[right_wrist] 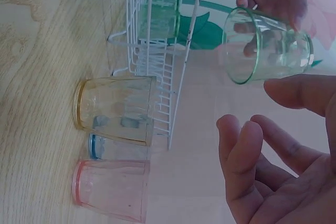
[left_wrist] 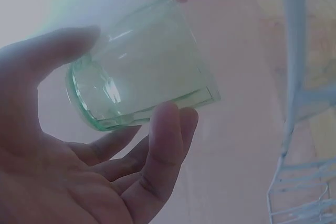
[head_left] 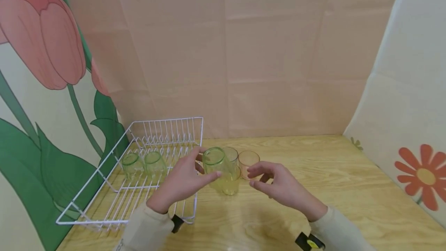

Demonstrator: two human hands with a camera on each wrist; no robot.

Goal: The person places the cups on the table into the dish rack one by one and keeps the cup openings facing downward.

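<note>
My left hand (head_left: pixel 184 177) grips a clear green glass (head_left: pixel 213 160) between thumb and fingers, with its thick base upward and its wider rim downward. The glass is in the air just right of the rack, overlapping a yellow glass (head_left: pixel 232 185) in the head view. My right hand (head_left: pixel 282 187) holds nothing; its fingers are loosely bent, close to a pink glass (head_left: pixel 248 165). In the right wrist view the yellow glass (right_wrist: pixel 115 108) and pink glass (right_wrist: pixel 113 187) stand upright on the table, with a blue-tinted glass (right_wrist: pixel 113 148) partly hidden behind them.
A white wire dish rack (head_left: pixel 122 187) stands on the left of the wooden table (head_left: pixel 313 173). Two green glasses, one on the left (head_left: pixel 131 167) and one beside it (head_left: pixel 155 167), sit in it. A pinkish cloth (head_left: pixel 265 49) hangs behind, with flower-printed sheets at both sides.
</note>
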